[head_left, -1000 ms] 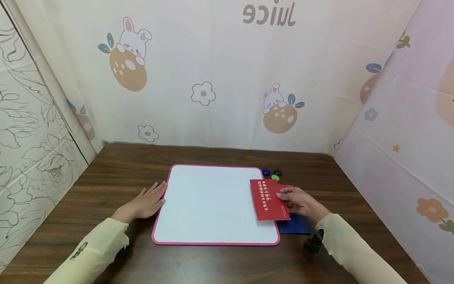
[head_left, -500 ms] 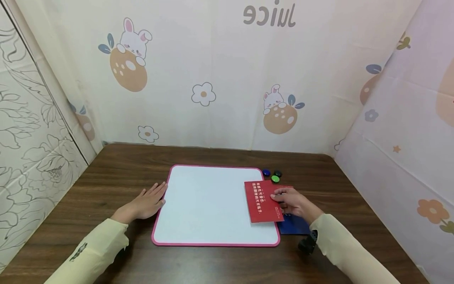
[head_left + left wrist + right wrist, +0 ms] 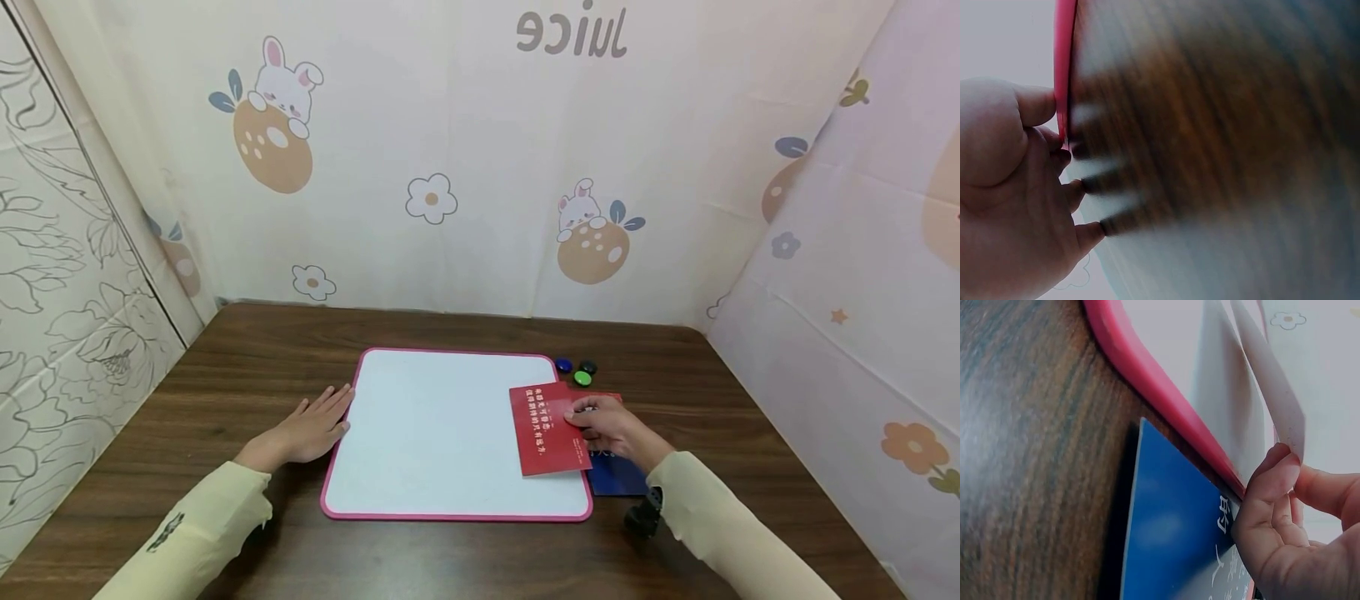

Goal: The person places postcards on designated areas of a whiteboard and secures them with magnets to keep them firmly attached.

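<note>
My right hand (image 3: 611,429) pinches a red card (image 3: 543,429) with white printed characters by its right edge. The card is held over the right side of a white board (image 3: 442,433) with a pink rim. In the right wrist view, thumb and fingers grip the card's pale underside (image 3: 1272,381), which is tilted above the board. Below that hand lies a blue card (image 3: 618,477) with white characters, next to the board's rim. My left hand (image 3: 311,429) lies flat with fingers extended, its fingertips at the board's left edge; in the left wrist view they meet the pink rim (image 3: 1062,62).
Blue (image 3: 563,365), black (image 3: 588,367) and green (image 3: 582,378) round magnets sit by the board's upper right corner. Another red piece (image 3: 603,395) shows behind my right hand. The dark wooden table (image 3: 420,558) meets a patterned curtain (image 3: 480,250) at the back.
My right hand has moved left with the red card, bringing it further over the board, and more of the blue card shows. The left hand has stayed put.
</note>
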Available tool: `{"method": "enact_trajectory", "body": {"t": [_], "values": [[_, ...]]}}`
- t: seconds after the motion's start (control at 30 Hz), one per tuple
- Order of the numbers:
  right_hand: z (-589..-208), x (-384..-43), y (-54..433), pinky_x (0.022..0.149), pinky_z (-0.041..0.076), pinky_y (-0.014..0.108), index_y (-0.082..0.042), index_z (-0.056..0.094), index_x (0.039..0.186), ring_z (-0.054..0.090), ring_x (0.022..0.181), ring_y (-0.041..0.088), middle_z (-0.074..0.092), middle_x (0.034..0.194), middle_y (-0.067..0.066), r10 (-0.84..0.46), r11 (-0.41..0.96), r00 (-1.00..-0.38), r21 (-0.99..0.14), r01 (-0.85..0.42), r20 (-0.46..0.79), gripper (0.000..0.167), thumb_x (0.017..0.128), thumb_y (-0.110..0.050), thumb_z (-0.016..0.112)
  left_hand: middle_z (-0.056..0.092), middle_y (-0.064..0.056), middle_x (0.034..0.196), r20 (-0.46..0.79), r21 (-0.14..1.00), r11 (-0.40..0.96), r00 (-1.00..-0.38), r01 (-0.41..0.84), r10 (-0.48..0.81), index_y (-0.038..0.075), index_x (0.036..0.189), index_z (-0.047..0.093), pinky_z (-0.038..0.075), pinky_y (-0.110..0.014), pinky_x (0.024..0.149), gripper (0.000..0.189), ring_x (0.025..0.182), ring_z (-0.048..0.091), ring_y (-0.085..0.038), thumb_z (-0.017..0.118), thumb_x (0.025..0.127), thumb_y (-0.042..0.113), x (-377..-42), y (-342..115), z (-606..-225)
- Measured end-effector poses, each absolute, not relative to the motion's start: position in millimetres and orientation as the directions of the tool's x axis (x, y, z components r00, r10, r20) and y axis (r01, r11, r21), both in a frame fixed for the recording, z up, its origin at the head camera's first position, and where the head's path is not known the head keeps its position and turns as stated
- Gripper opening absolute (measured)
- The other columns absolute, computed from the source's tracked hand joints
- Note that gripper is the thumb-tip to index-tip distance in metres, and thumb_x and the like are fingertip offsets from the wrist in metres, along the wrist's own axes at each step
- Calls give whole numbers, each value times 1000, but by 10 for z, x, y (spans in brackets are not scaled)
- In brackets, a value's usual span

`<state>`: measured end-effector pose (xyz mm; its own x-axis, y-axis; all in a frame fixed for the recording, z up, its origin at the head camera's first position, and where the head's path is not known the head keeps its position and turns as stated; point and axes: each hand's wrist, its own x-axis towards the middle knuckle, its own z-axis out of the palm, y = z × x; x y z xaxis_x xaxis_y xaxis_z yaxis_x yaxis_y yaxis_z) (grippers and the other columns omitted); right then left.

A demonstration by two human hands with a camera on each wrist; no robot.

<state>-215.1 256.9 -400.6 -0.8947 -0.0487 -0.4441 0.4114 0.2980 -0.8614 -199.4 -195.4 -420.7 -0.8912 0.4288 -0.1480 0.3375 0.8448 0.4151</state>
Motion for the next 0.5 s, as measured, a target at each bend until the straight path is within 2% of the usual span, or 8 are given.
{"method": "enact_trajectory", "body": {"t": [0.33, 0.5], "values": [[-4017, -2167, 2516, 62, 56, 33, 7, 47, 117, 66, 70, 21, 63, 97, 17, -31, 298, -901, -865, 404, -432, 30, 94, -8, 60, 15, -28, 153, -144, 435, 831, -884, 346, 444, -7, 148, 21, 6, -68, 105, 55, 140, 9, -47, 39, 103, 19, -1996, -1956, -4215], [-4024, -2171, 2504, 60, 55, 31, 6, 48, 117, 64, 67, 20, 62, 96, 17, -9, 340, -907, -854, 393, -421, 32, 93, -10, 62, 15, -27, 154, -153, 439, 832, -884, 339, 441, -7, 148, 20, 6, -67, 105, 56, 140, 9, -47, 39, 103, 20, -1995, -1958, -4213]]}}
